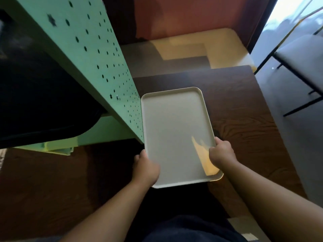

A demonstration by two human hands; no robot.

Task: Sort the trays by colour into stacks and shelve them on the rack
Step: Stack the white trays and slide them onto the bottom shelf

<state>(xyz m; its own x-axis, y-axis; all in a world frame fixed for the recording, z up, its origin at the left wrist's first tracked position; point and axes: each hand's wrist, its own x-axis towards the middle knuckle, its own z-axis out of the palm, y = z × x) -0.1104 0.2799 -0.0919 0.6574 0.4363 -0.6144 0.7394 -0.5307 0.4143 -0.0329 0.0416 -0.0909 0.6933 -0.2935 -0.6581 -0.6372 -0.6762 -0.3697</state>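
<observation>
A cream rectangular tray (173, 130) is held level in the middle of the view, its long side pointing away from me. My left hand (146, 167) grips its near left edge and my right hand (222, 151) grips its near right edge, thumbs on the rim. The green perforated rack (97, 55) stands at the left, its side panel just touching or just beside the tray's left edge. Inside the rack a dark tray stack (40, 95) lies on a shelf, blurred.
A dark wood-grain table (244, 119) lies under and to the right of the tray. A black-framed chair (300, 62) stands at the far right on a pale floor. A red wall closes the back. Yellow-green papers (57, 149) lie at the rack's foot.
</observation>
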